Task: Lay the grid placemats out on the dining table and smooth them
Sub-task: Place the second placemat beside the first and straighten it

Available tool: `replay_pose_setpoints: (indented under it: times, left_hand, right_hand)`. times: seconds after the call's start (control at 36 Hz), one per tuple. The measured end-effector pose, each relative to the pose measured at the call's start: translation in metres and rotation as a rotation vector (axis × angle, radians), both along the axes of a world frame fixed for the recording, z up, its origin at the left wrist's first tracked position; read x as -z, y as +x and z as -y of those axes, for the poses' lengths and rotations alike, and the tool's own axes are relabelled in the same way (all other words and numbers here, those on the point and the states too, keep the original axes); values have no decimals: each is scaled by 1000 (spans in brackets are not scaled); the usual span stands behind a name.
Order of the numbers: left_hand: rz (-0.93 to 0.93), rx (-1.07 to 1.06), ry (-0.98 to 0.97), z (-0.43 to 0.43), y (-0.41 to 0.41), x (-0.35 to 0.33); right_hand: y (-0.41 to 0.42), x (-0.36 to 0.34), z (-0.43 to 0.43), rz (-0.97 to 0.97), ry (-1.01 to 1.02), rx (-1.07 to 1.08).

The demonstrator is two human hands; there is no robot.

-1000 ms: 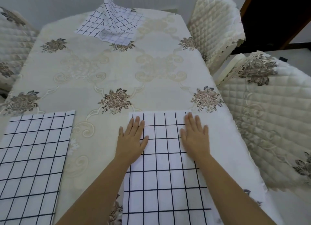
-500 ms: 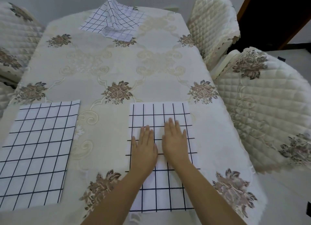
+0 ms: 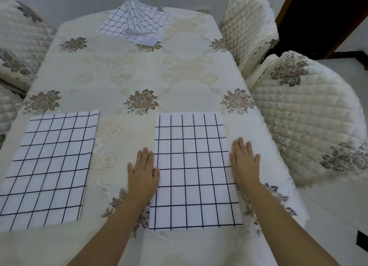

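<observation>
A white placemat with a dark grid lies flat on the table in front of me. My left hand rests palm down at its left edge, fingers together and flat. At the mat's right edge lies my right hand, also flat and holding nothing. A second grid placemat lies flat at the near left. At the far end, a third grid cloth sits partly spread, its middle pulled up into a peak that leaves the frame.
The dining table wears a cream cloth with brown flower motifs. Quilted cream chairs stand at the right, far right and left. A dark doorway is at the upper right.
My hands were side by side on the middle of the near mat; they have slid apart to its left and right edges. The view has pulled back slightly.
</observation>
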State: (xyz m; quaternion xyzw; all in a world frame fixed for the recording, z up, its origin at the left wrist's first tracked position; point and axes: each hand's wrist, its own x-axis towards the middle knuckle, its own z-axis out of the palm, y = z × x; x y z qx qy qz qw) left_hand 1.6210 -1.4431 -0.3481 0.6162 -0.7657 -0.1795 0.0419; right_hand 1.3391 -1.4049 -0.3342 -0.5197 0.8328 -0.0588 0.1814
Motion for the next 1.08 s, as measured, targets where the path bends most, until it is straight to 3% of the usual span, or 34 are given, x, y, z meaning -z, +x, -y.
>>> replay_pose_setpoints:
  times: [0.08,0.22,0.42,0.72,0.86,0.97,1.08]
  left_hand:
    - [-6,42,-14,-11,-17,-12]
    - [8,219,-62,-45,-53,-10]
    - [77,205,-111,-66,-50,6]
    - [120,63,-115,-55,-1,10]
    - [6,61,-241,-70,-6,13]
    - [9,188,-238,-89,-8,20]
    - [14,132,-186,-83,-8,14]
  right_hand:
    - [22,-10,-1,25,-70,38]
    - [87,-10,-21,-9,-69,-159]
    - [99,11,-60,-96,-112,-275]
    - [44,7,-76,-98,-47,-98]
    - [62,-6,-77,20,-40,-32]
    - [78,3,-93,-44,-81,-88]
    - [73,13,-109,-67,-81,-107]
